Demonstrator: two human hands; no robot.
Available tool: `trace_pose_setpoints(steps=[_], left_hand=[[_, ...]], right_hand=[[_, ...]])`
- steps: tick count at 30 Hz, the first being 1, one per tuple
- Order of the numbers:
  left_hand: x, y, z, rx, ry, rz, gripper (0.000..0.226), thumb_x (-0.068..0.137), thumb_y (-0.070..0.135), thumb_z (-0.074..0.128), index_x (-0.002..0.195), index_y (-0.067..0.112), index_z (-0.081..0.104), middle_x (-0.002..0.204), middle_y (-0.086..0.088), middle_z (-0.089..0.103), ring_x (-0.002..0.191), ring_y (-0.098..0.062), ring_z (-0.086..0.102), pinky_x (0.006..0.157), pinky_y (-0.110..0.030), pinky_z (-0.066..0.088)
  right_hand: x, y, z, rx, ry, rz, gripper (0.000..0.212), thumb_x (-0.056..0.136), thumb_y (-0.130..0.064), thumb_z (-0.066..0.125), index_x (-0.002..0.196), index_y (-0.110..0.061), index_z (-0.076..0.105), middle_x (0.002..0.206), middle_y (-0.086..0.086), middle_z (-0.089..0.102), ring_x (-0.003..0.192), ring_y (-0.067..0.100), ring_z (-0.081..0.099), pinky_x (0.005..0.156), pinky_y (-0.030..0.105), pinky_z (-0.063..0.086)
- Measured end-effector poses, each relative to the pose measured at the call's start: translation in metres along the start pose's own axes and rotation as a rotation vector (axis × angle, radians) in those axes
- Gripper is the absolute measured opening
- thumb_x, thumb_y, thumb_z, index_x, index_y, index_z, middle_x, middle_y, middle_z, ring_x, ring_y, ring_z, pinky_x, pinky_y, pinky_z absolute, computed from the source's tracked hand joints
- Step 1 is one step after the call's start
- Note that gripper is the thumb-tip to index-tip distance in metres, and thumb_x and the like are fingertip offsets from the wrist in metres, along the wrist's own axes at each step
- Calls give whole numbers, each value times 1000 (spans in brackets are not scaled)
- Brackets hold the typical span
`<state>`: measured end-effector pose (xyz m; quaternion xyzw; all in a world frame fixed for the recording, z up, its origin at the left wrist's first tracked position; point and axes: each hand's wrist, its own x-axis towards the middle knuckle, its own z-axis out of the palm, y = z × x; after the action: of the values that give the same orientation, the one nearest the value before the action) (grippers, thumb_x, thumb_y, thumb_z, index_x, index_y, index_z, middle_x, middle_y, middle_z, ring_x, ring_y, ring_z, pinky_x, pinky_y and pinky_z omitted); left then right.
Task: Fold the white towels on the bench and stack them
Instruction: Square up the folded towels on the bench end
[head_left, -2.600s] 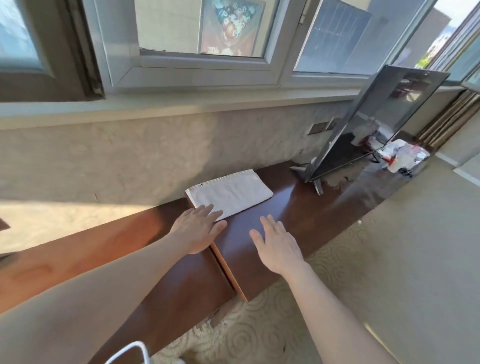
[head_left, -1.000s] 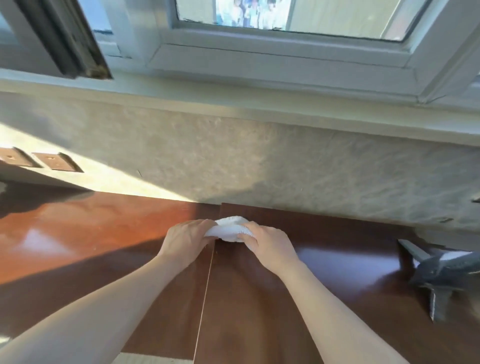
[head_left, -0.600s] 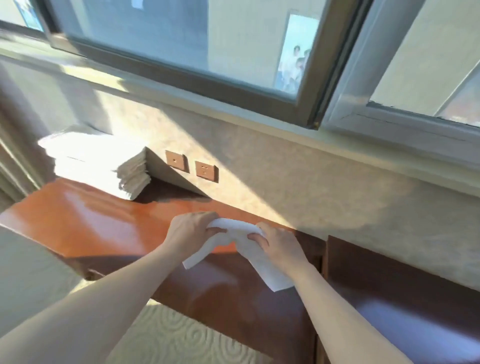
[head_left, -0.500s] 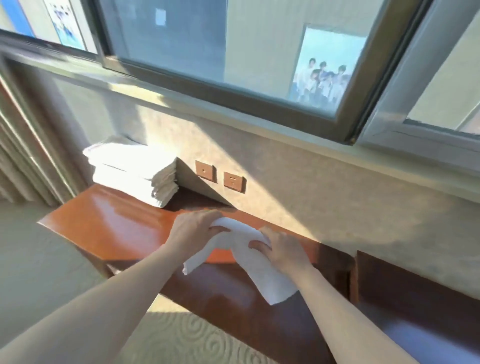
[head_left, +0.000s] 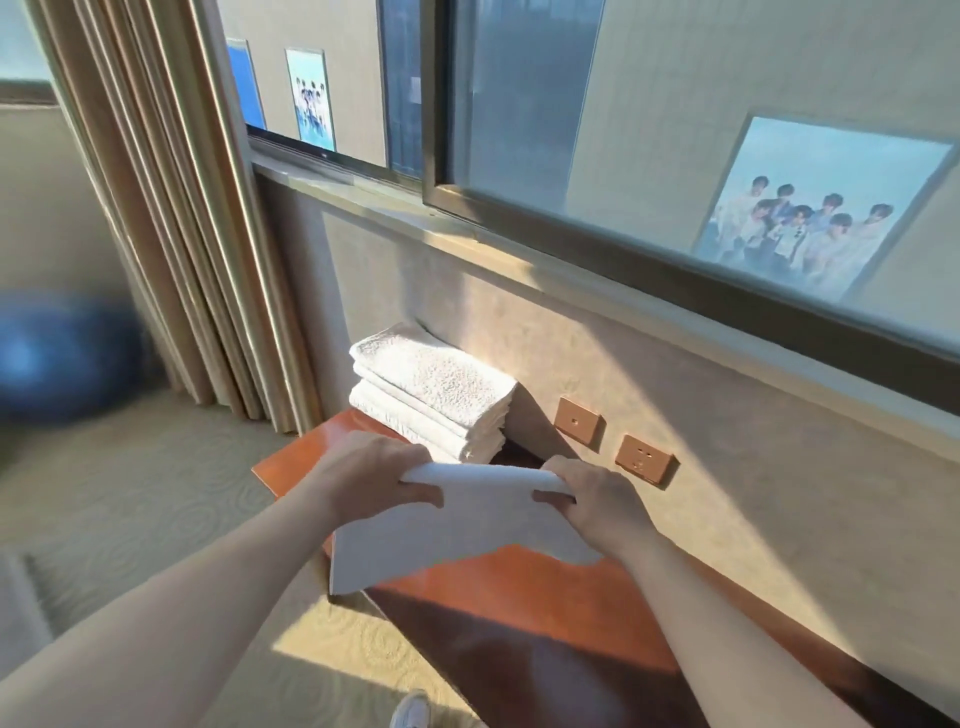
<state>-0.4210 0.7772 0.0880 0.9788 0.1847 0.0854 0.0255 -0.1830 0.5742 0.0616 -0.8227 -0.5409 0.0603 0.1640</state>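
A folded white towel (head_left: 457, 525) hangs in the air above the left end of the wooden bench (head_left: 519, 592). My left hand (head_left: 374, 475) grips its left top edge and my right hand (head_left: 597, 504) grips its right top edge. The towel droops below both hands toward me. Just beyond it, at the bench's far left end against the wall, sits a stack of folded white towels (head_left: 431, 389). The held towel is close in front of the stack and lower than its top.
Beige curtains (head_left: 171, 208) hang left of the stack. Two wall sockets (head_left: 610, 436) sit right of the stack above the bench. A window sill (head_left: 519, 249) runs above. A blue ball (head_left: 57, 353) lies on the carpet at far left. A shoe tip (head_left: 410, 709) shows below.
Both hands picked the folded towel up from the bench and carried it left. The stack has come much nearer, and the towel is now spread wider between the hands.
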Motion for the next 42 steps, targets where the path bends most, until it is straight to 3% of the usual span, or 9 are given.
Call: trace_pose_setpoints(steps=[8,16,21,25,28,33,37,39,42], left_hand=[[95,-141,13,29,-118,-187,67,67,87,60,78,21,53,62,4,53,71,-23,57,60,-33,39],[207,-231,1,-66,-270,-293,63,62,82,73,67,22,54,60,8,53,54,-7,51,49,-25,40],[259,-281,12,-334,-249,-227,55,69,58,86,70,9,60,58,2,45,57,-16,39,52,-27,33],[307,-306,25,-340,-332,-153,51,72,52,86,78,7,64,68,-6,57,59,-17,48,55,-29,41],[343,-321,33,-496,-397,-161,27,75,39,87,78,19,69,76,-6,68,51,-18,68,45,-30,53],[391,-349,36,-645,-388,-96,16,75,35,88,76,30,73,76,-3,68,49,-27,70,43,-28,51],[421,-381,41,-852,-391,-58,18,77,26,87,91,26,76,92,-6,71,74,-29,73,61,-43,64],[427,-388,43,-995,-371,-35,20,77,23,88,90,27,74,90,0,72,83,-24,72,65,-39,64],[431,-396,48,-1129,-314,-2,32,67,39,90,91,29,73,85,8,77,85,-12,74,66,-24,61]], right_hand=[[171,-3,32,15,18,6,30,86,-21,69,116,-21,66,100,9,74,94,34,67,67,33,42],[271,1,15,139,51,71,43,80,-58,75,81,-17,66,72,3,67,69,22,55,62,33,37],[305,15,-6,147,-31,134,50,74,-70,73,64,-23,58,61,-3,56,54,7,48,48,22,30],[327,15,0,74,-303,268,26,85,-55,73,90,-32,62,88,-6,64,71,6,52,62,23,33],[339,15,1,59,-349,386,63,91,-49,70,143,-20,52,142,3,57,123,20,56,95,29,40],[344,9,3,22,-300,602,65,95,-41,67,151,-20,43,154,0,46,134,19,50,105,29,38],[351,1,14,250,-44,878,65,95,-30,70,152,-17,42,145,1,52,73,8,66,65,19,52],[355,-11,22,514,214,979,62,93,-18,73,148,-10,47,142,4,51,83,16,68,59,23,58],[357,-36,31,695,565,983,44,90,-8,75,131,-6,59,132,12,59,107,26,62,82,41,61]])
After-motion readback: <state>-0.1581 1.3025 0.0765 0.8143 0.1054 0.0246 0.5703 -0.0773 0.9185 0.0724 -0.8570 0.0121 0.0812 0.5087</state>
